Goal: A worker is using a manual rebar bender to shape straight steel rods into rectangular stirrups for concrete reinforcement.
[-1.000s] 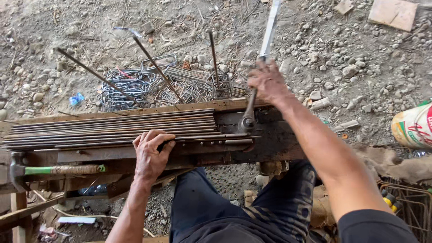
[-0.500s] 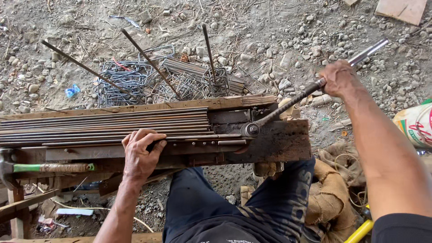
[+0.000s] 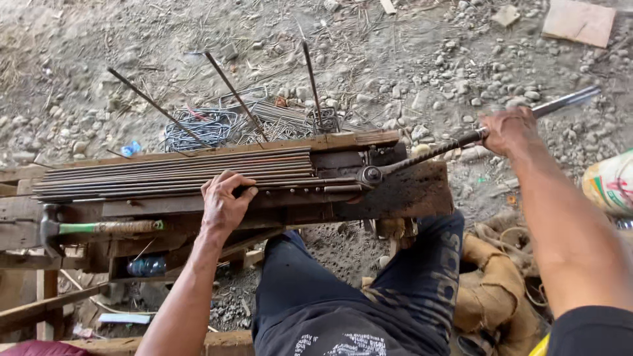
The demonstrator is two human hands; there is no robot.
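Steel rods lie in a flat bundle along the top of our wooden bench, running from its left end to the metal bending fixture near the middle. Our left hand rests palm down on the near edge of the bundle, fingers curled over the front rods and pressing them against the bench. Our right hand is closed in a full grip around the long bending lever, which runs from the pivot bolt at the fixture out to the right and slightly upward, its bare pipe end sticking out beyond our knuckles. The lever sits at a low angle, nearly level with the bench top.

On the lower ledge of the bench, left of our left arm, a hammer with a green and brown handle lies flat, its head pointing left. A small plastic bottle is tucked under the bench frame. Behind the bench, on the gravel ground, finished bent stirrups lie in a loose pile, and three rods stick up at a slant from behind the back edge. A flat piece of board lies on the gravel at upper right, and a printed sack shows at the right edge. Our dark trousers fill the space below the bench.
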